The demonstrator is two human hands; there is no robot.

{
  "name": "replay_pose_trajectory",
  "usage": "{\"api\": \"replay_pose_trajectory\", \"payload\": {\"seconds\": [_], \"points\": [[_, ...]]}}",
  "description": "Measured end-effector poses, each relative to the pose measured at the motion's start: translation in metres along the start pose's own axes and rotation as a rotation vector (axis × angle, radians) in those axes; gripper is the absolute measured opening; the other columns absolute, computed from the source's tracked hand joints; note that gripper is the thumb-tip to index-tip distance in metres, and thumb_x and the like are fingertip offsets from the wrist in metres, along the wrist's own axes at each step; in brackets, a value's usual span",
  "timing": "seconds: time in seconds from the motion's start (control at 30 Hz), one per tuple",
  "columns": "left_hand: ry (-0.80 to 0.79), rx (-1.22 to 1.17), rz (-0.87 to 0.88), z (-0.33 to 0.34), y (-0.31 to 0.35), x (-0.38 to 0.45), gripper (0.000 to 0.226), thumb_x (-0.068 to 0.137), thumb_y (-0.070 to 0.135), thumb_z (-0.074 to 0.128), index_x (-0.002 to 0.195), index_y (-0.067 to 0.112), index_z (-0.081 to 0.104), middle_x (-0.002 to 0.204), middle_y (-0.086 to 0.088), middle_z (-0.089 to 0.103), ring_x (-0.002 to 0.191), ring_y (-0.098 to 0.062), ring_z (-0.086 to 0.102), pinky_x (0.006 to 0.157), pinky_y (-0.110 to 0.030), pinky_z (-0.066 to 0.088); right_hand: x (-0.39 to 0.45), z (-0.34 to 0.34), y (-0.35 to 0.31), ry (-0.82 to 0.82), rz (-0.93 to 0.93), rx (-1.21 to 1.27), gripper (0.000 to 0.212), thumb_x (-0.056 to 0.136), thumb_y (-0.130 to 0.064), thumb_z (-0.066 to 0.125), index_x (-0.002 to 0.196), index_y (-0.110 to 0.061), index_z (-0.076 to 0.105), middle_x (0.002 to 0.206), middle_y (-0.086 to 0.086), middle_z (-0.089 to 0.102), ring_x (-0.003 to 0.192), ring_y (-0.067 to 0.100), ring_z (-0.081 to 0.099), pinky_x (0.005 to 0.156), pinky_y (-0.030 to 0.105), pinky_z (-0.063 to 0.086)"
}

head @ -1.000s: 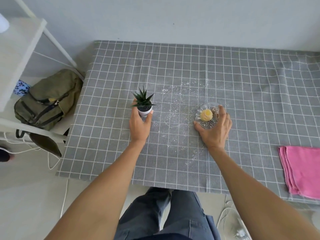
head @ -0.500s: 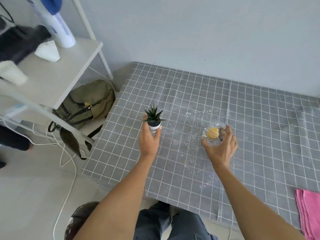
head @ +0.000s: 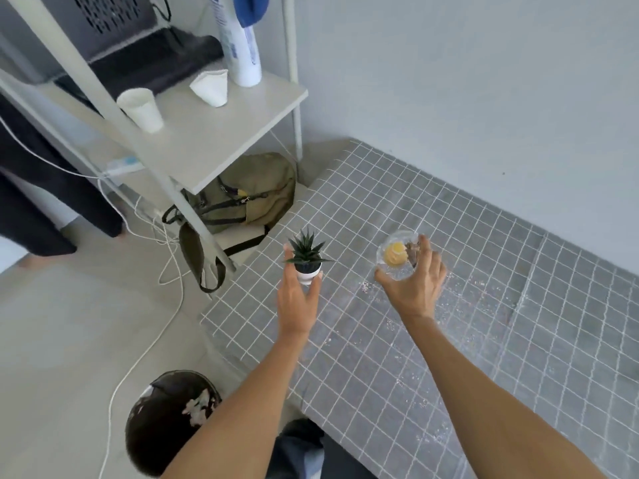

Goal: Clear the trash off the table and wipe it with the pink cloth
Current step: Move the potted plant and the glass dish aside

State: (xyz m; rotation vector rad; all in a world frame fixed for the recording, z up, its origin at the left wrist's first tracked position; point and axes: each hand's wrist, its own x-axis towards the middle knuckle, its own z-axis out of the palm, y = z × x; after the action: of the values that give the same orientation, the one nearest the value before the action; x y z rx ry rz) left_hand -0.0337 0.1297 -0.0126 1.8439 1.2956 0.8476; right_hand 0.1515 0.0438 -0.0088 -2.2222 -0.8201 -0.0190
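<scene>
Both hands hold lifted items, left hand [head: 298, 299] fingers around potted plant [head: 306, 257], right hand [head: 413, 288] gripping glass dish [head: 397, 255]; crumbs [head: 460, 288] remain on table [head: 518, 340], wiping apparently unstarted.

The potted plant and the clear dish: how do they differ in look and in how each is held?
The potted plant is opaque, a white pot with dark spiky leaves; the clear dish is see-through with a yellow item inside. The left hand grips the plant upright by its pot; the right hand holds the dish by its rim, tilted. Both are gripped in a hand near the grey checked tablecloth's left end.
</scene>
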Motion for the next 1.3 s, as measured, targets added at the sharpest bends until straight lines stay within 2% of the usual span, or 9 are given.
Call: {"api": "replay_pose_trajectory", "payload": {"seconds": [0.3, 0.4, 0.6, 0.77, 0.87, 1.0, 1.1, 1.23, 1.3], "points": [[0.119, 0.041, -0.094, 0.007, -0.014, 0.016, 0.057, 0.09, 0.029, 0.064, 0.139, 0.009, 0.042, 0.128, -0.001, 0.06, 0.112, -0.012, 0.059, 0.091, -0.03, 0.051, 0.041, 0.073, -0.03, -0.174, -0.221, 0.03, 0.094, 0.064, -0.055, 0.071, 0.138, -0.006, 0.042, 0.115, 0.019, 0.051, 0.108, 0.036, 0.049, 0.102, 0.05, 0.035], [0.111, 0.026, -0.103, 0.012, -0.015, 0.022, 0.061, 0.09, 0.028, 0.064, 0.142, 0.008, 0.038, 0.131, -0.002, 0.058, 0.118, -0.014, 0.056, 0.095, -0.028, 0.048, 0.052, 0.09, -0.035, -0.212, -0.271, 0.012, 0.093, 0.065, -0.054, 0.072, 0.139, -0.005, 0.042, 0.116, 0.019, 0.051, 0.11, 0.037, 0.048, 0.103, 0.049, 0.034], [0.122, 0.028, -0.097, 0.029, -0.013, 0.026, 0.055, 0.089, 0.025, 0.067, 0.134, 0.003, 0.047, 0.127, -0.008, 0.061, 0.115, -0.016, 0.058, 0.093, -0.033, 0.049, 0.072, 0.108, -0.027, -0.274, -0.307, -0.001, 0.093, 0.066, -0.053, 0.075, 0.139, -0.006, 0.041, 0.121, 0.019, 0.05, 0.115, 0.036, 0.046, 0.104, 0.045, 0.033], [0.078, 0.032, -0.121, 0.043, -0.01, 0.027, 0.054, 0.09, 0.025, 0.066, 0.132, -0.002, 0.047, 0.124, -0.012, 0.062, 0.112, -0.023, 0.061, 0.091, -0.037, 0.051, 0.084, 0.11, -0.014, -0.382, -0.295, 0.038, 0.102, 0.064, -0.051, 0.081, 0.145, -0.013, 0.031, 0.131, 0.015, 0.045, 0.122, 0.033, 0.042, 0.105, 0.042, 0.032], [0.086, 0.029, -0.112, 0.047, -0.006, 0.031, 0.052, 0.09, 0.021, 0.065, 0.131, -0.005, 0.046, 0.127, -0.016, 0.058, 0.116, -0.026, 0.058, 0.093, -0.036, 0.049, 0.085, 0.109, -0.01, -0.403, -0.314, 0.025, 0.103, 0.067, -0.054, 0.079, 0.147, -0.018, 0.025, 0.137, 0.018, 0.04, 0.127, 0.037, 0.039, 0.106, 0.048, 0.034], [0.06, 0.036, -0.137, 0.049, -0.007, 0.037, 0.056, 0.093, 0.027, 0.06, 0.135, -0.004, 0.041, 0.131, -0.015, 0.055, 0.119, -0.025, 0.056, 0.093, -0.03, 0.048, 0.087, 0.11, -0.009, -0.474, -0.275, -0.02, 0.106, 0.069, -0.059, 0.076, 0.148, -0.032, 0.01, 0.154, 0.025, 0.018, 0.143, 0.042, 0.017, 0.111, 0.053, 0.027], [0.057, 0.056, -0.138, 0.05, -0.008, 0.036, 0.051, 0.093, 0.027, 0.061, 0.131, -0.002, 0.044, 0.126, -0.014, 0.058, 0.113, -0.024, 0.059, 0.089, -0.031, 0.051, 0.09, 0.109, -0.009, -0.499, -0.294, -0.059, 0.106, 0.07, -0.059, 0.074, 0.148, -0.035, 0.006, 0.156, 0.026, 0.012, 0.145, 0.041, 0.012, 0.113, 0.053, 0.026], [0.028, 0.059, -0.129, 0.049, -0.009, 0.036, 0.056, 0.093, 0.025, 0.06, 0.137, -0.002, 0.038, 0.135, -0.015, 0.052, 0.123, -0.024, 0.053, 0.1, -0.026, 0.045, 0.093, 0.109, -0.009, -0.528, -0.289, -0.101, 0.107, 0.072, -0.06, 0.072, 0.148, -0.039, 0.0, 0.158, 0.024, 0.007, 0.146, 0.038, 0.009, 0.113, 0.051, 0.024], [0.012, 0.051, -0.121, 0.047, -0.009, 0.036, 0.059, 0.094, 0.025, 0.059, 0.141, -0.001, 0.034, 0.141, -0.015, 0.047, 0.128, -0.024, 0.049, 0.104, -0.029, 0.043, 0.094, 0.107, -0.01, -0.541, -0.292, -0.118, 0.107, 0.072, -0.062, 0.071, 0.148, -0.039, -0.001, 0.158, 0.024, 0.005, 0.146, 0.038, 0.008, 0.114, 0.05, 0.022]]}}
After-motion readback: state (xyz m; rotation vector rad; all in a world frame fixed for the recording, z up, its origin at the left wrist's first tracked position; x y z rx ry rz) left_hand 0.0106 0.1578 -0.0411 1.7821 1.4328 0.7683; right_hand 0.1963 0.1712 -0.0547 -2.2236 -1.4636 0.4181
